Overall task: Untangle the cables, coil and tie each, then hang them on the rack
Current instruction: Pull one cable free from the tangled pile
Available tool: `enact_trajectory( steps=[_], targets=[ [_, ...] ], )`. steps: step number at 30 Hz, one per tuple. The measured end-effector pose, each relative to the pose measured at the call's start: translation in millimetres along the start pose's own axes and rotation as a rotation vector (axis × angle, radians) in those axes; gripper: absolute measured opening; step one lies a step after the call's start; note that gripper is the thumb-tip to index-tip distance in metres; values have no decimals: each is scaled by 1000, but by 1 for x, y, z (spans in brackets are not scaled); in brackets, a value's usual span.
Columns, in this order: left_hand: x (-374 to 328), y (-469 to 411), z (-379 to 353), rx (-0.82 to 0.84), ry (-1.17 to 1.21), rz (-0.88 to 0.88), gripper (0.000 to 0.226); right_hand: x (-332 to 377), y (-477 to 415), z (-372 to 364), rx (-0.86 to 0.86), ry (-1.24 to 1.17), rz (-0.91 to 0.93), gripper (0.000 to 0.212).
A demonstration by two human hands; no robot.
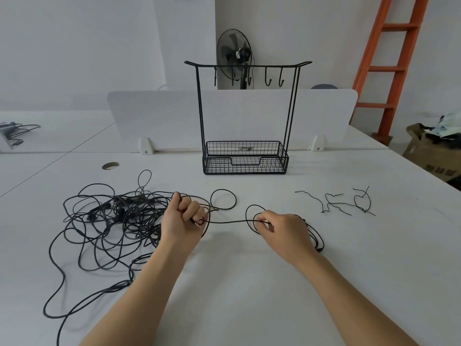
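Head view, looking down across the white tabletop (249, 290).

Left grip (185, 216): fingers curled into a fist round a black cable (229, 222), thumb on top. Cable leaves the fist on its right side and runs almost straight, just above the surface, to the other hand.

Right grip (284, 233): fingertips pinch that same strand where it crosses a small loop (249, 216). Several turns of cable (318, 237) show beyond and to the right of this hand, partly hidden under it; cannot tell whether they are held or only lying there.

Main tangle (119, 213): on the tabletop directly left of the left grip, touching it, dense in the middle, with loose loops spreading toward the near left edge. A few dark plug-like lumps inside, too small to identify. One open round loop (223, 199) lies just beyond the left grip, between the two hands and the rack.

Black wire rack (245, 148): upright at the far side of the tabletop, well apart from both hands, mesh basket at its base, hooks (268, 79) along the top bar, nothing on them.

Thin black ties (338, 203): lying loose, crooked, right of the right grip and a little farther away, not touching it.

Beyond: white divider panel (162, 116), standing fan (234, 53), orange ladder (389, 71).
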State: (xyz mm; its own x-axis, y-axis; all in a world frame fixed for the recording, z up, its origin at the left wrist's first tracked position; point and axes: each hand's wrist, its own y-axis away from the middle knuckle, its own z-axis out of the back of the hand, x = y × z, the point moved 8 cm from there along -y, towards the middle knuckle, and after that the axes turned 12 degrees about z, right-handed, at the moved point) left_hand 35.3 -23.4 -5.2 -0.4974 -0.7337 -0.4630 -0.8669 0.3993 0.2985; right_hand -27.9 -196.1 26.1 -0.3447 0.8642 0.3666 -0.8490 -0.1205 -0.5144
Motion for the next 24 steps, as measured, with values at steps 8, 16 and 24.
enact_trajectory(
  steps=[8,16,24],
  targets=[
    [-16,28,-27,-321,-1050,-424,46,5,1,23,-200,126,32,6],
    [28,34,-51,-415,-2232,-493,50,12,4,41,-394,59,93,16],
    [55,28,-40,219,-1589,13,50,9,3,34,-358,51,110,4]
  ],
)
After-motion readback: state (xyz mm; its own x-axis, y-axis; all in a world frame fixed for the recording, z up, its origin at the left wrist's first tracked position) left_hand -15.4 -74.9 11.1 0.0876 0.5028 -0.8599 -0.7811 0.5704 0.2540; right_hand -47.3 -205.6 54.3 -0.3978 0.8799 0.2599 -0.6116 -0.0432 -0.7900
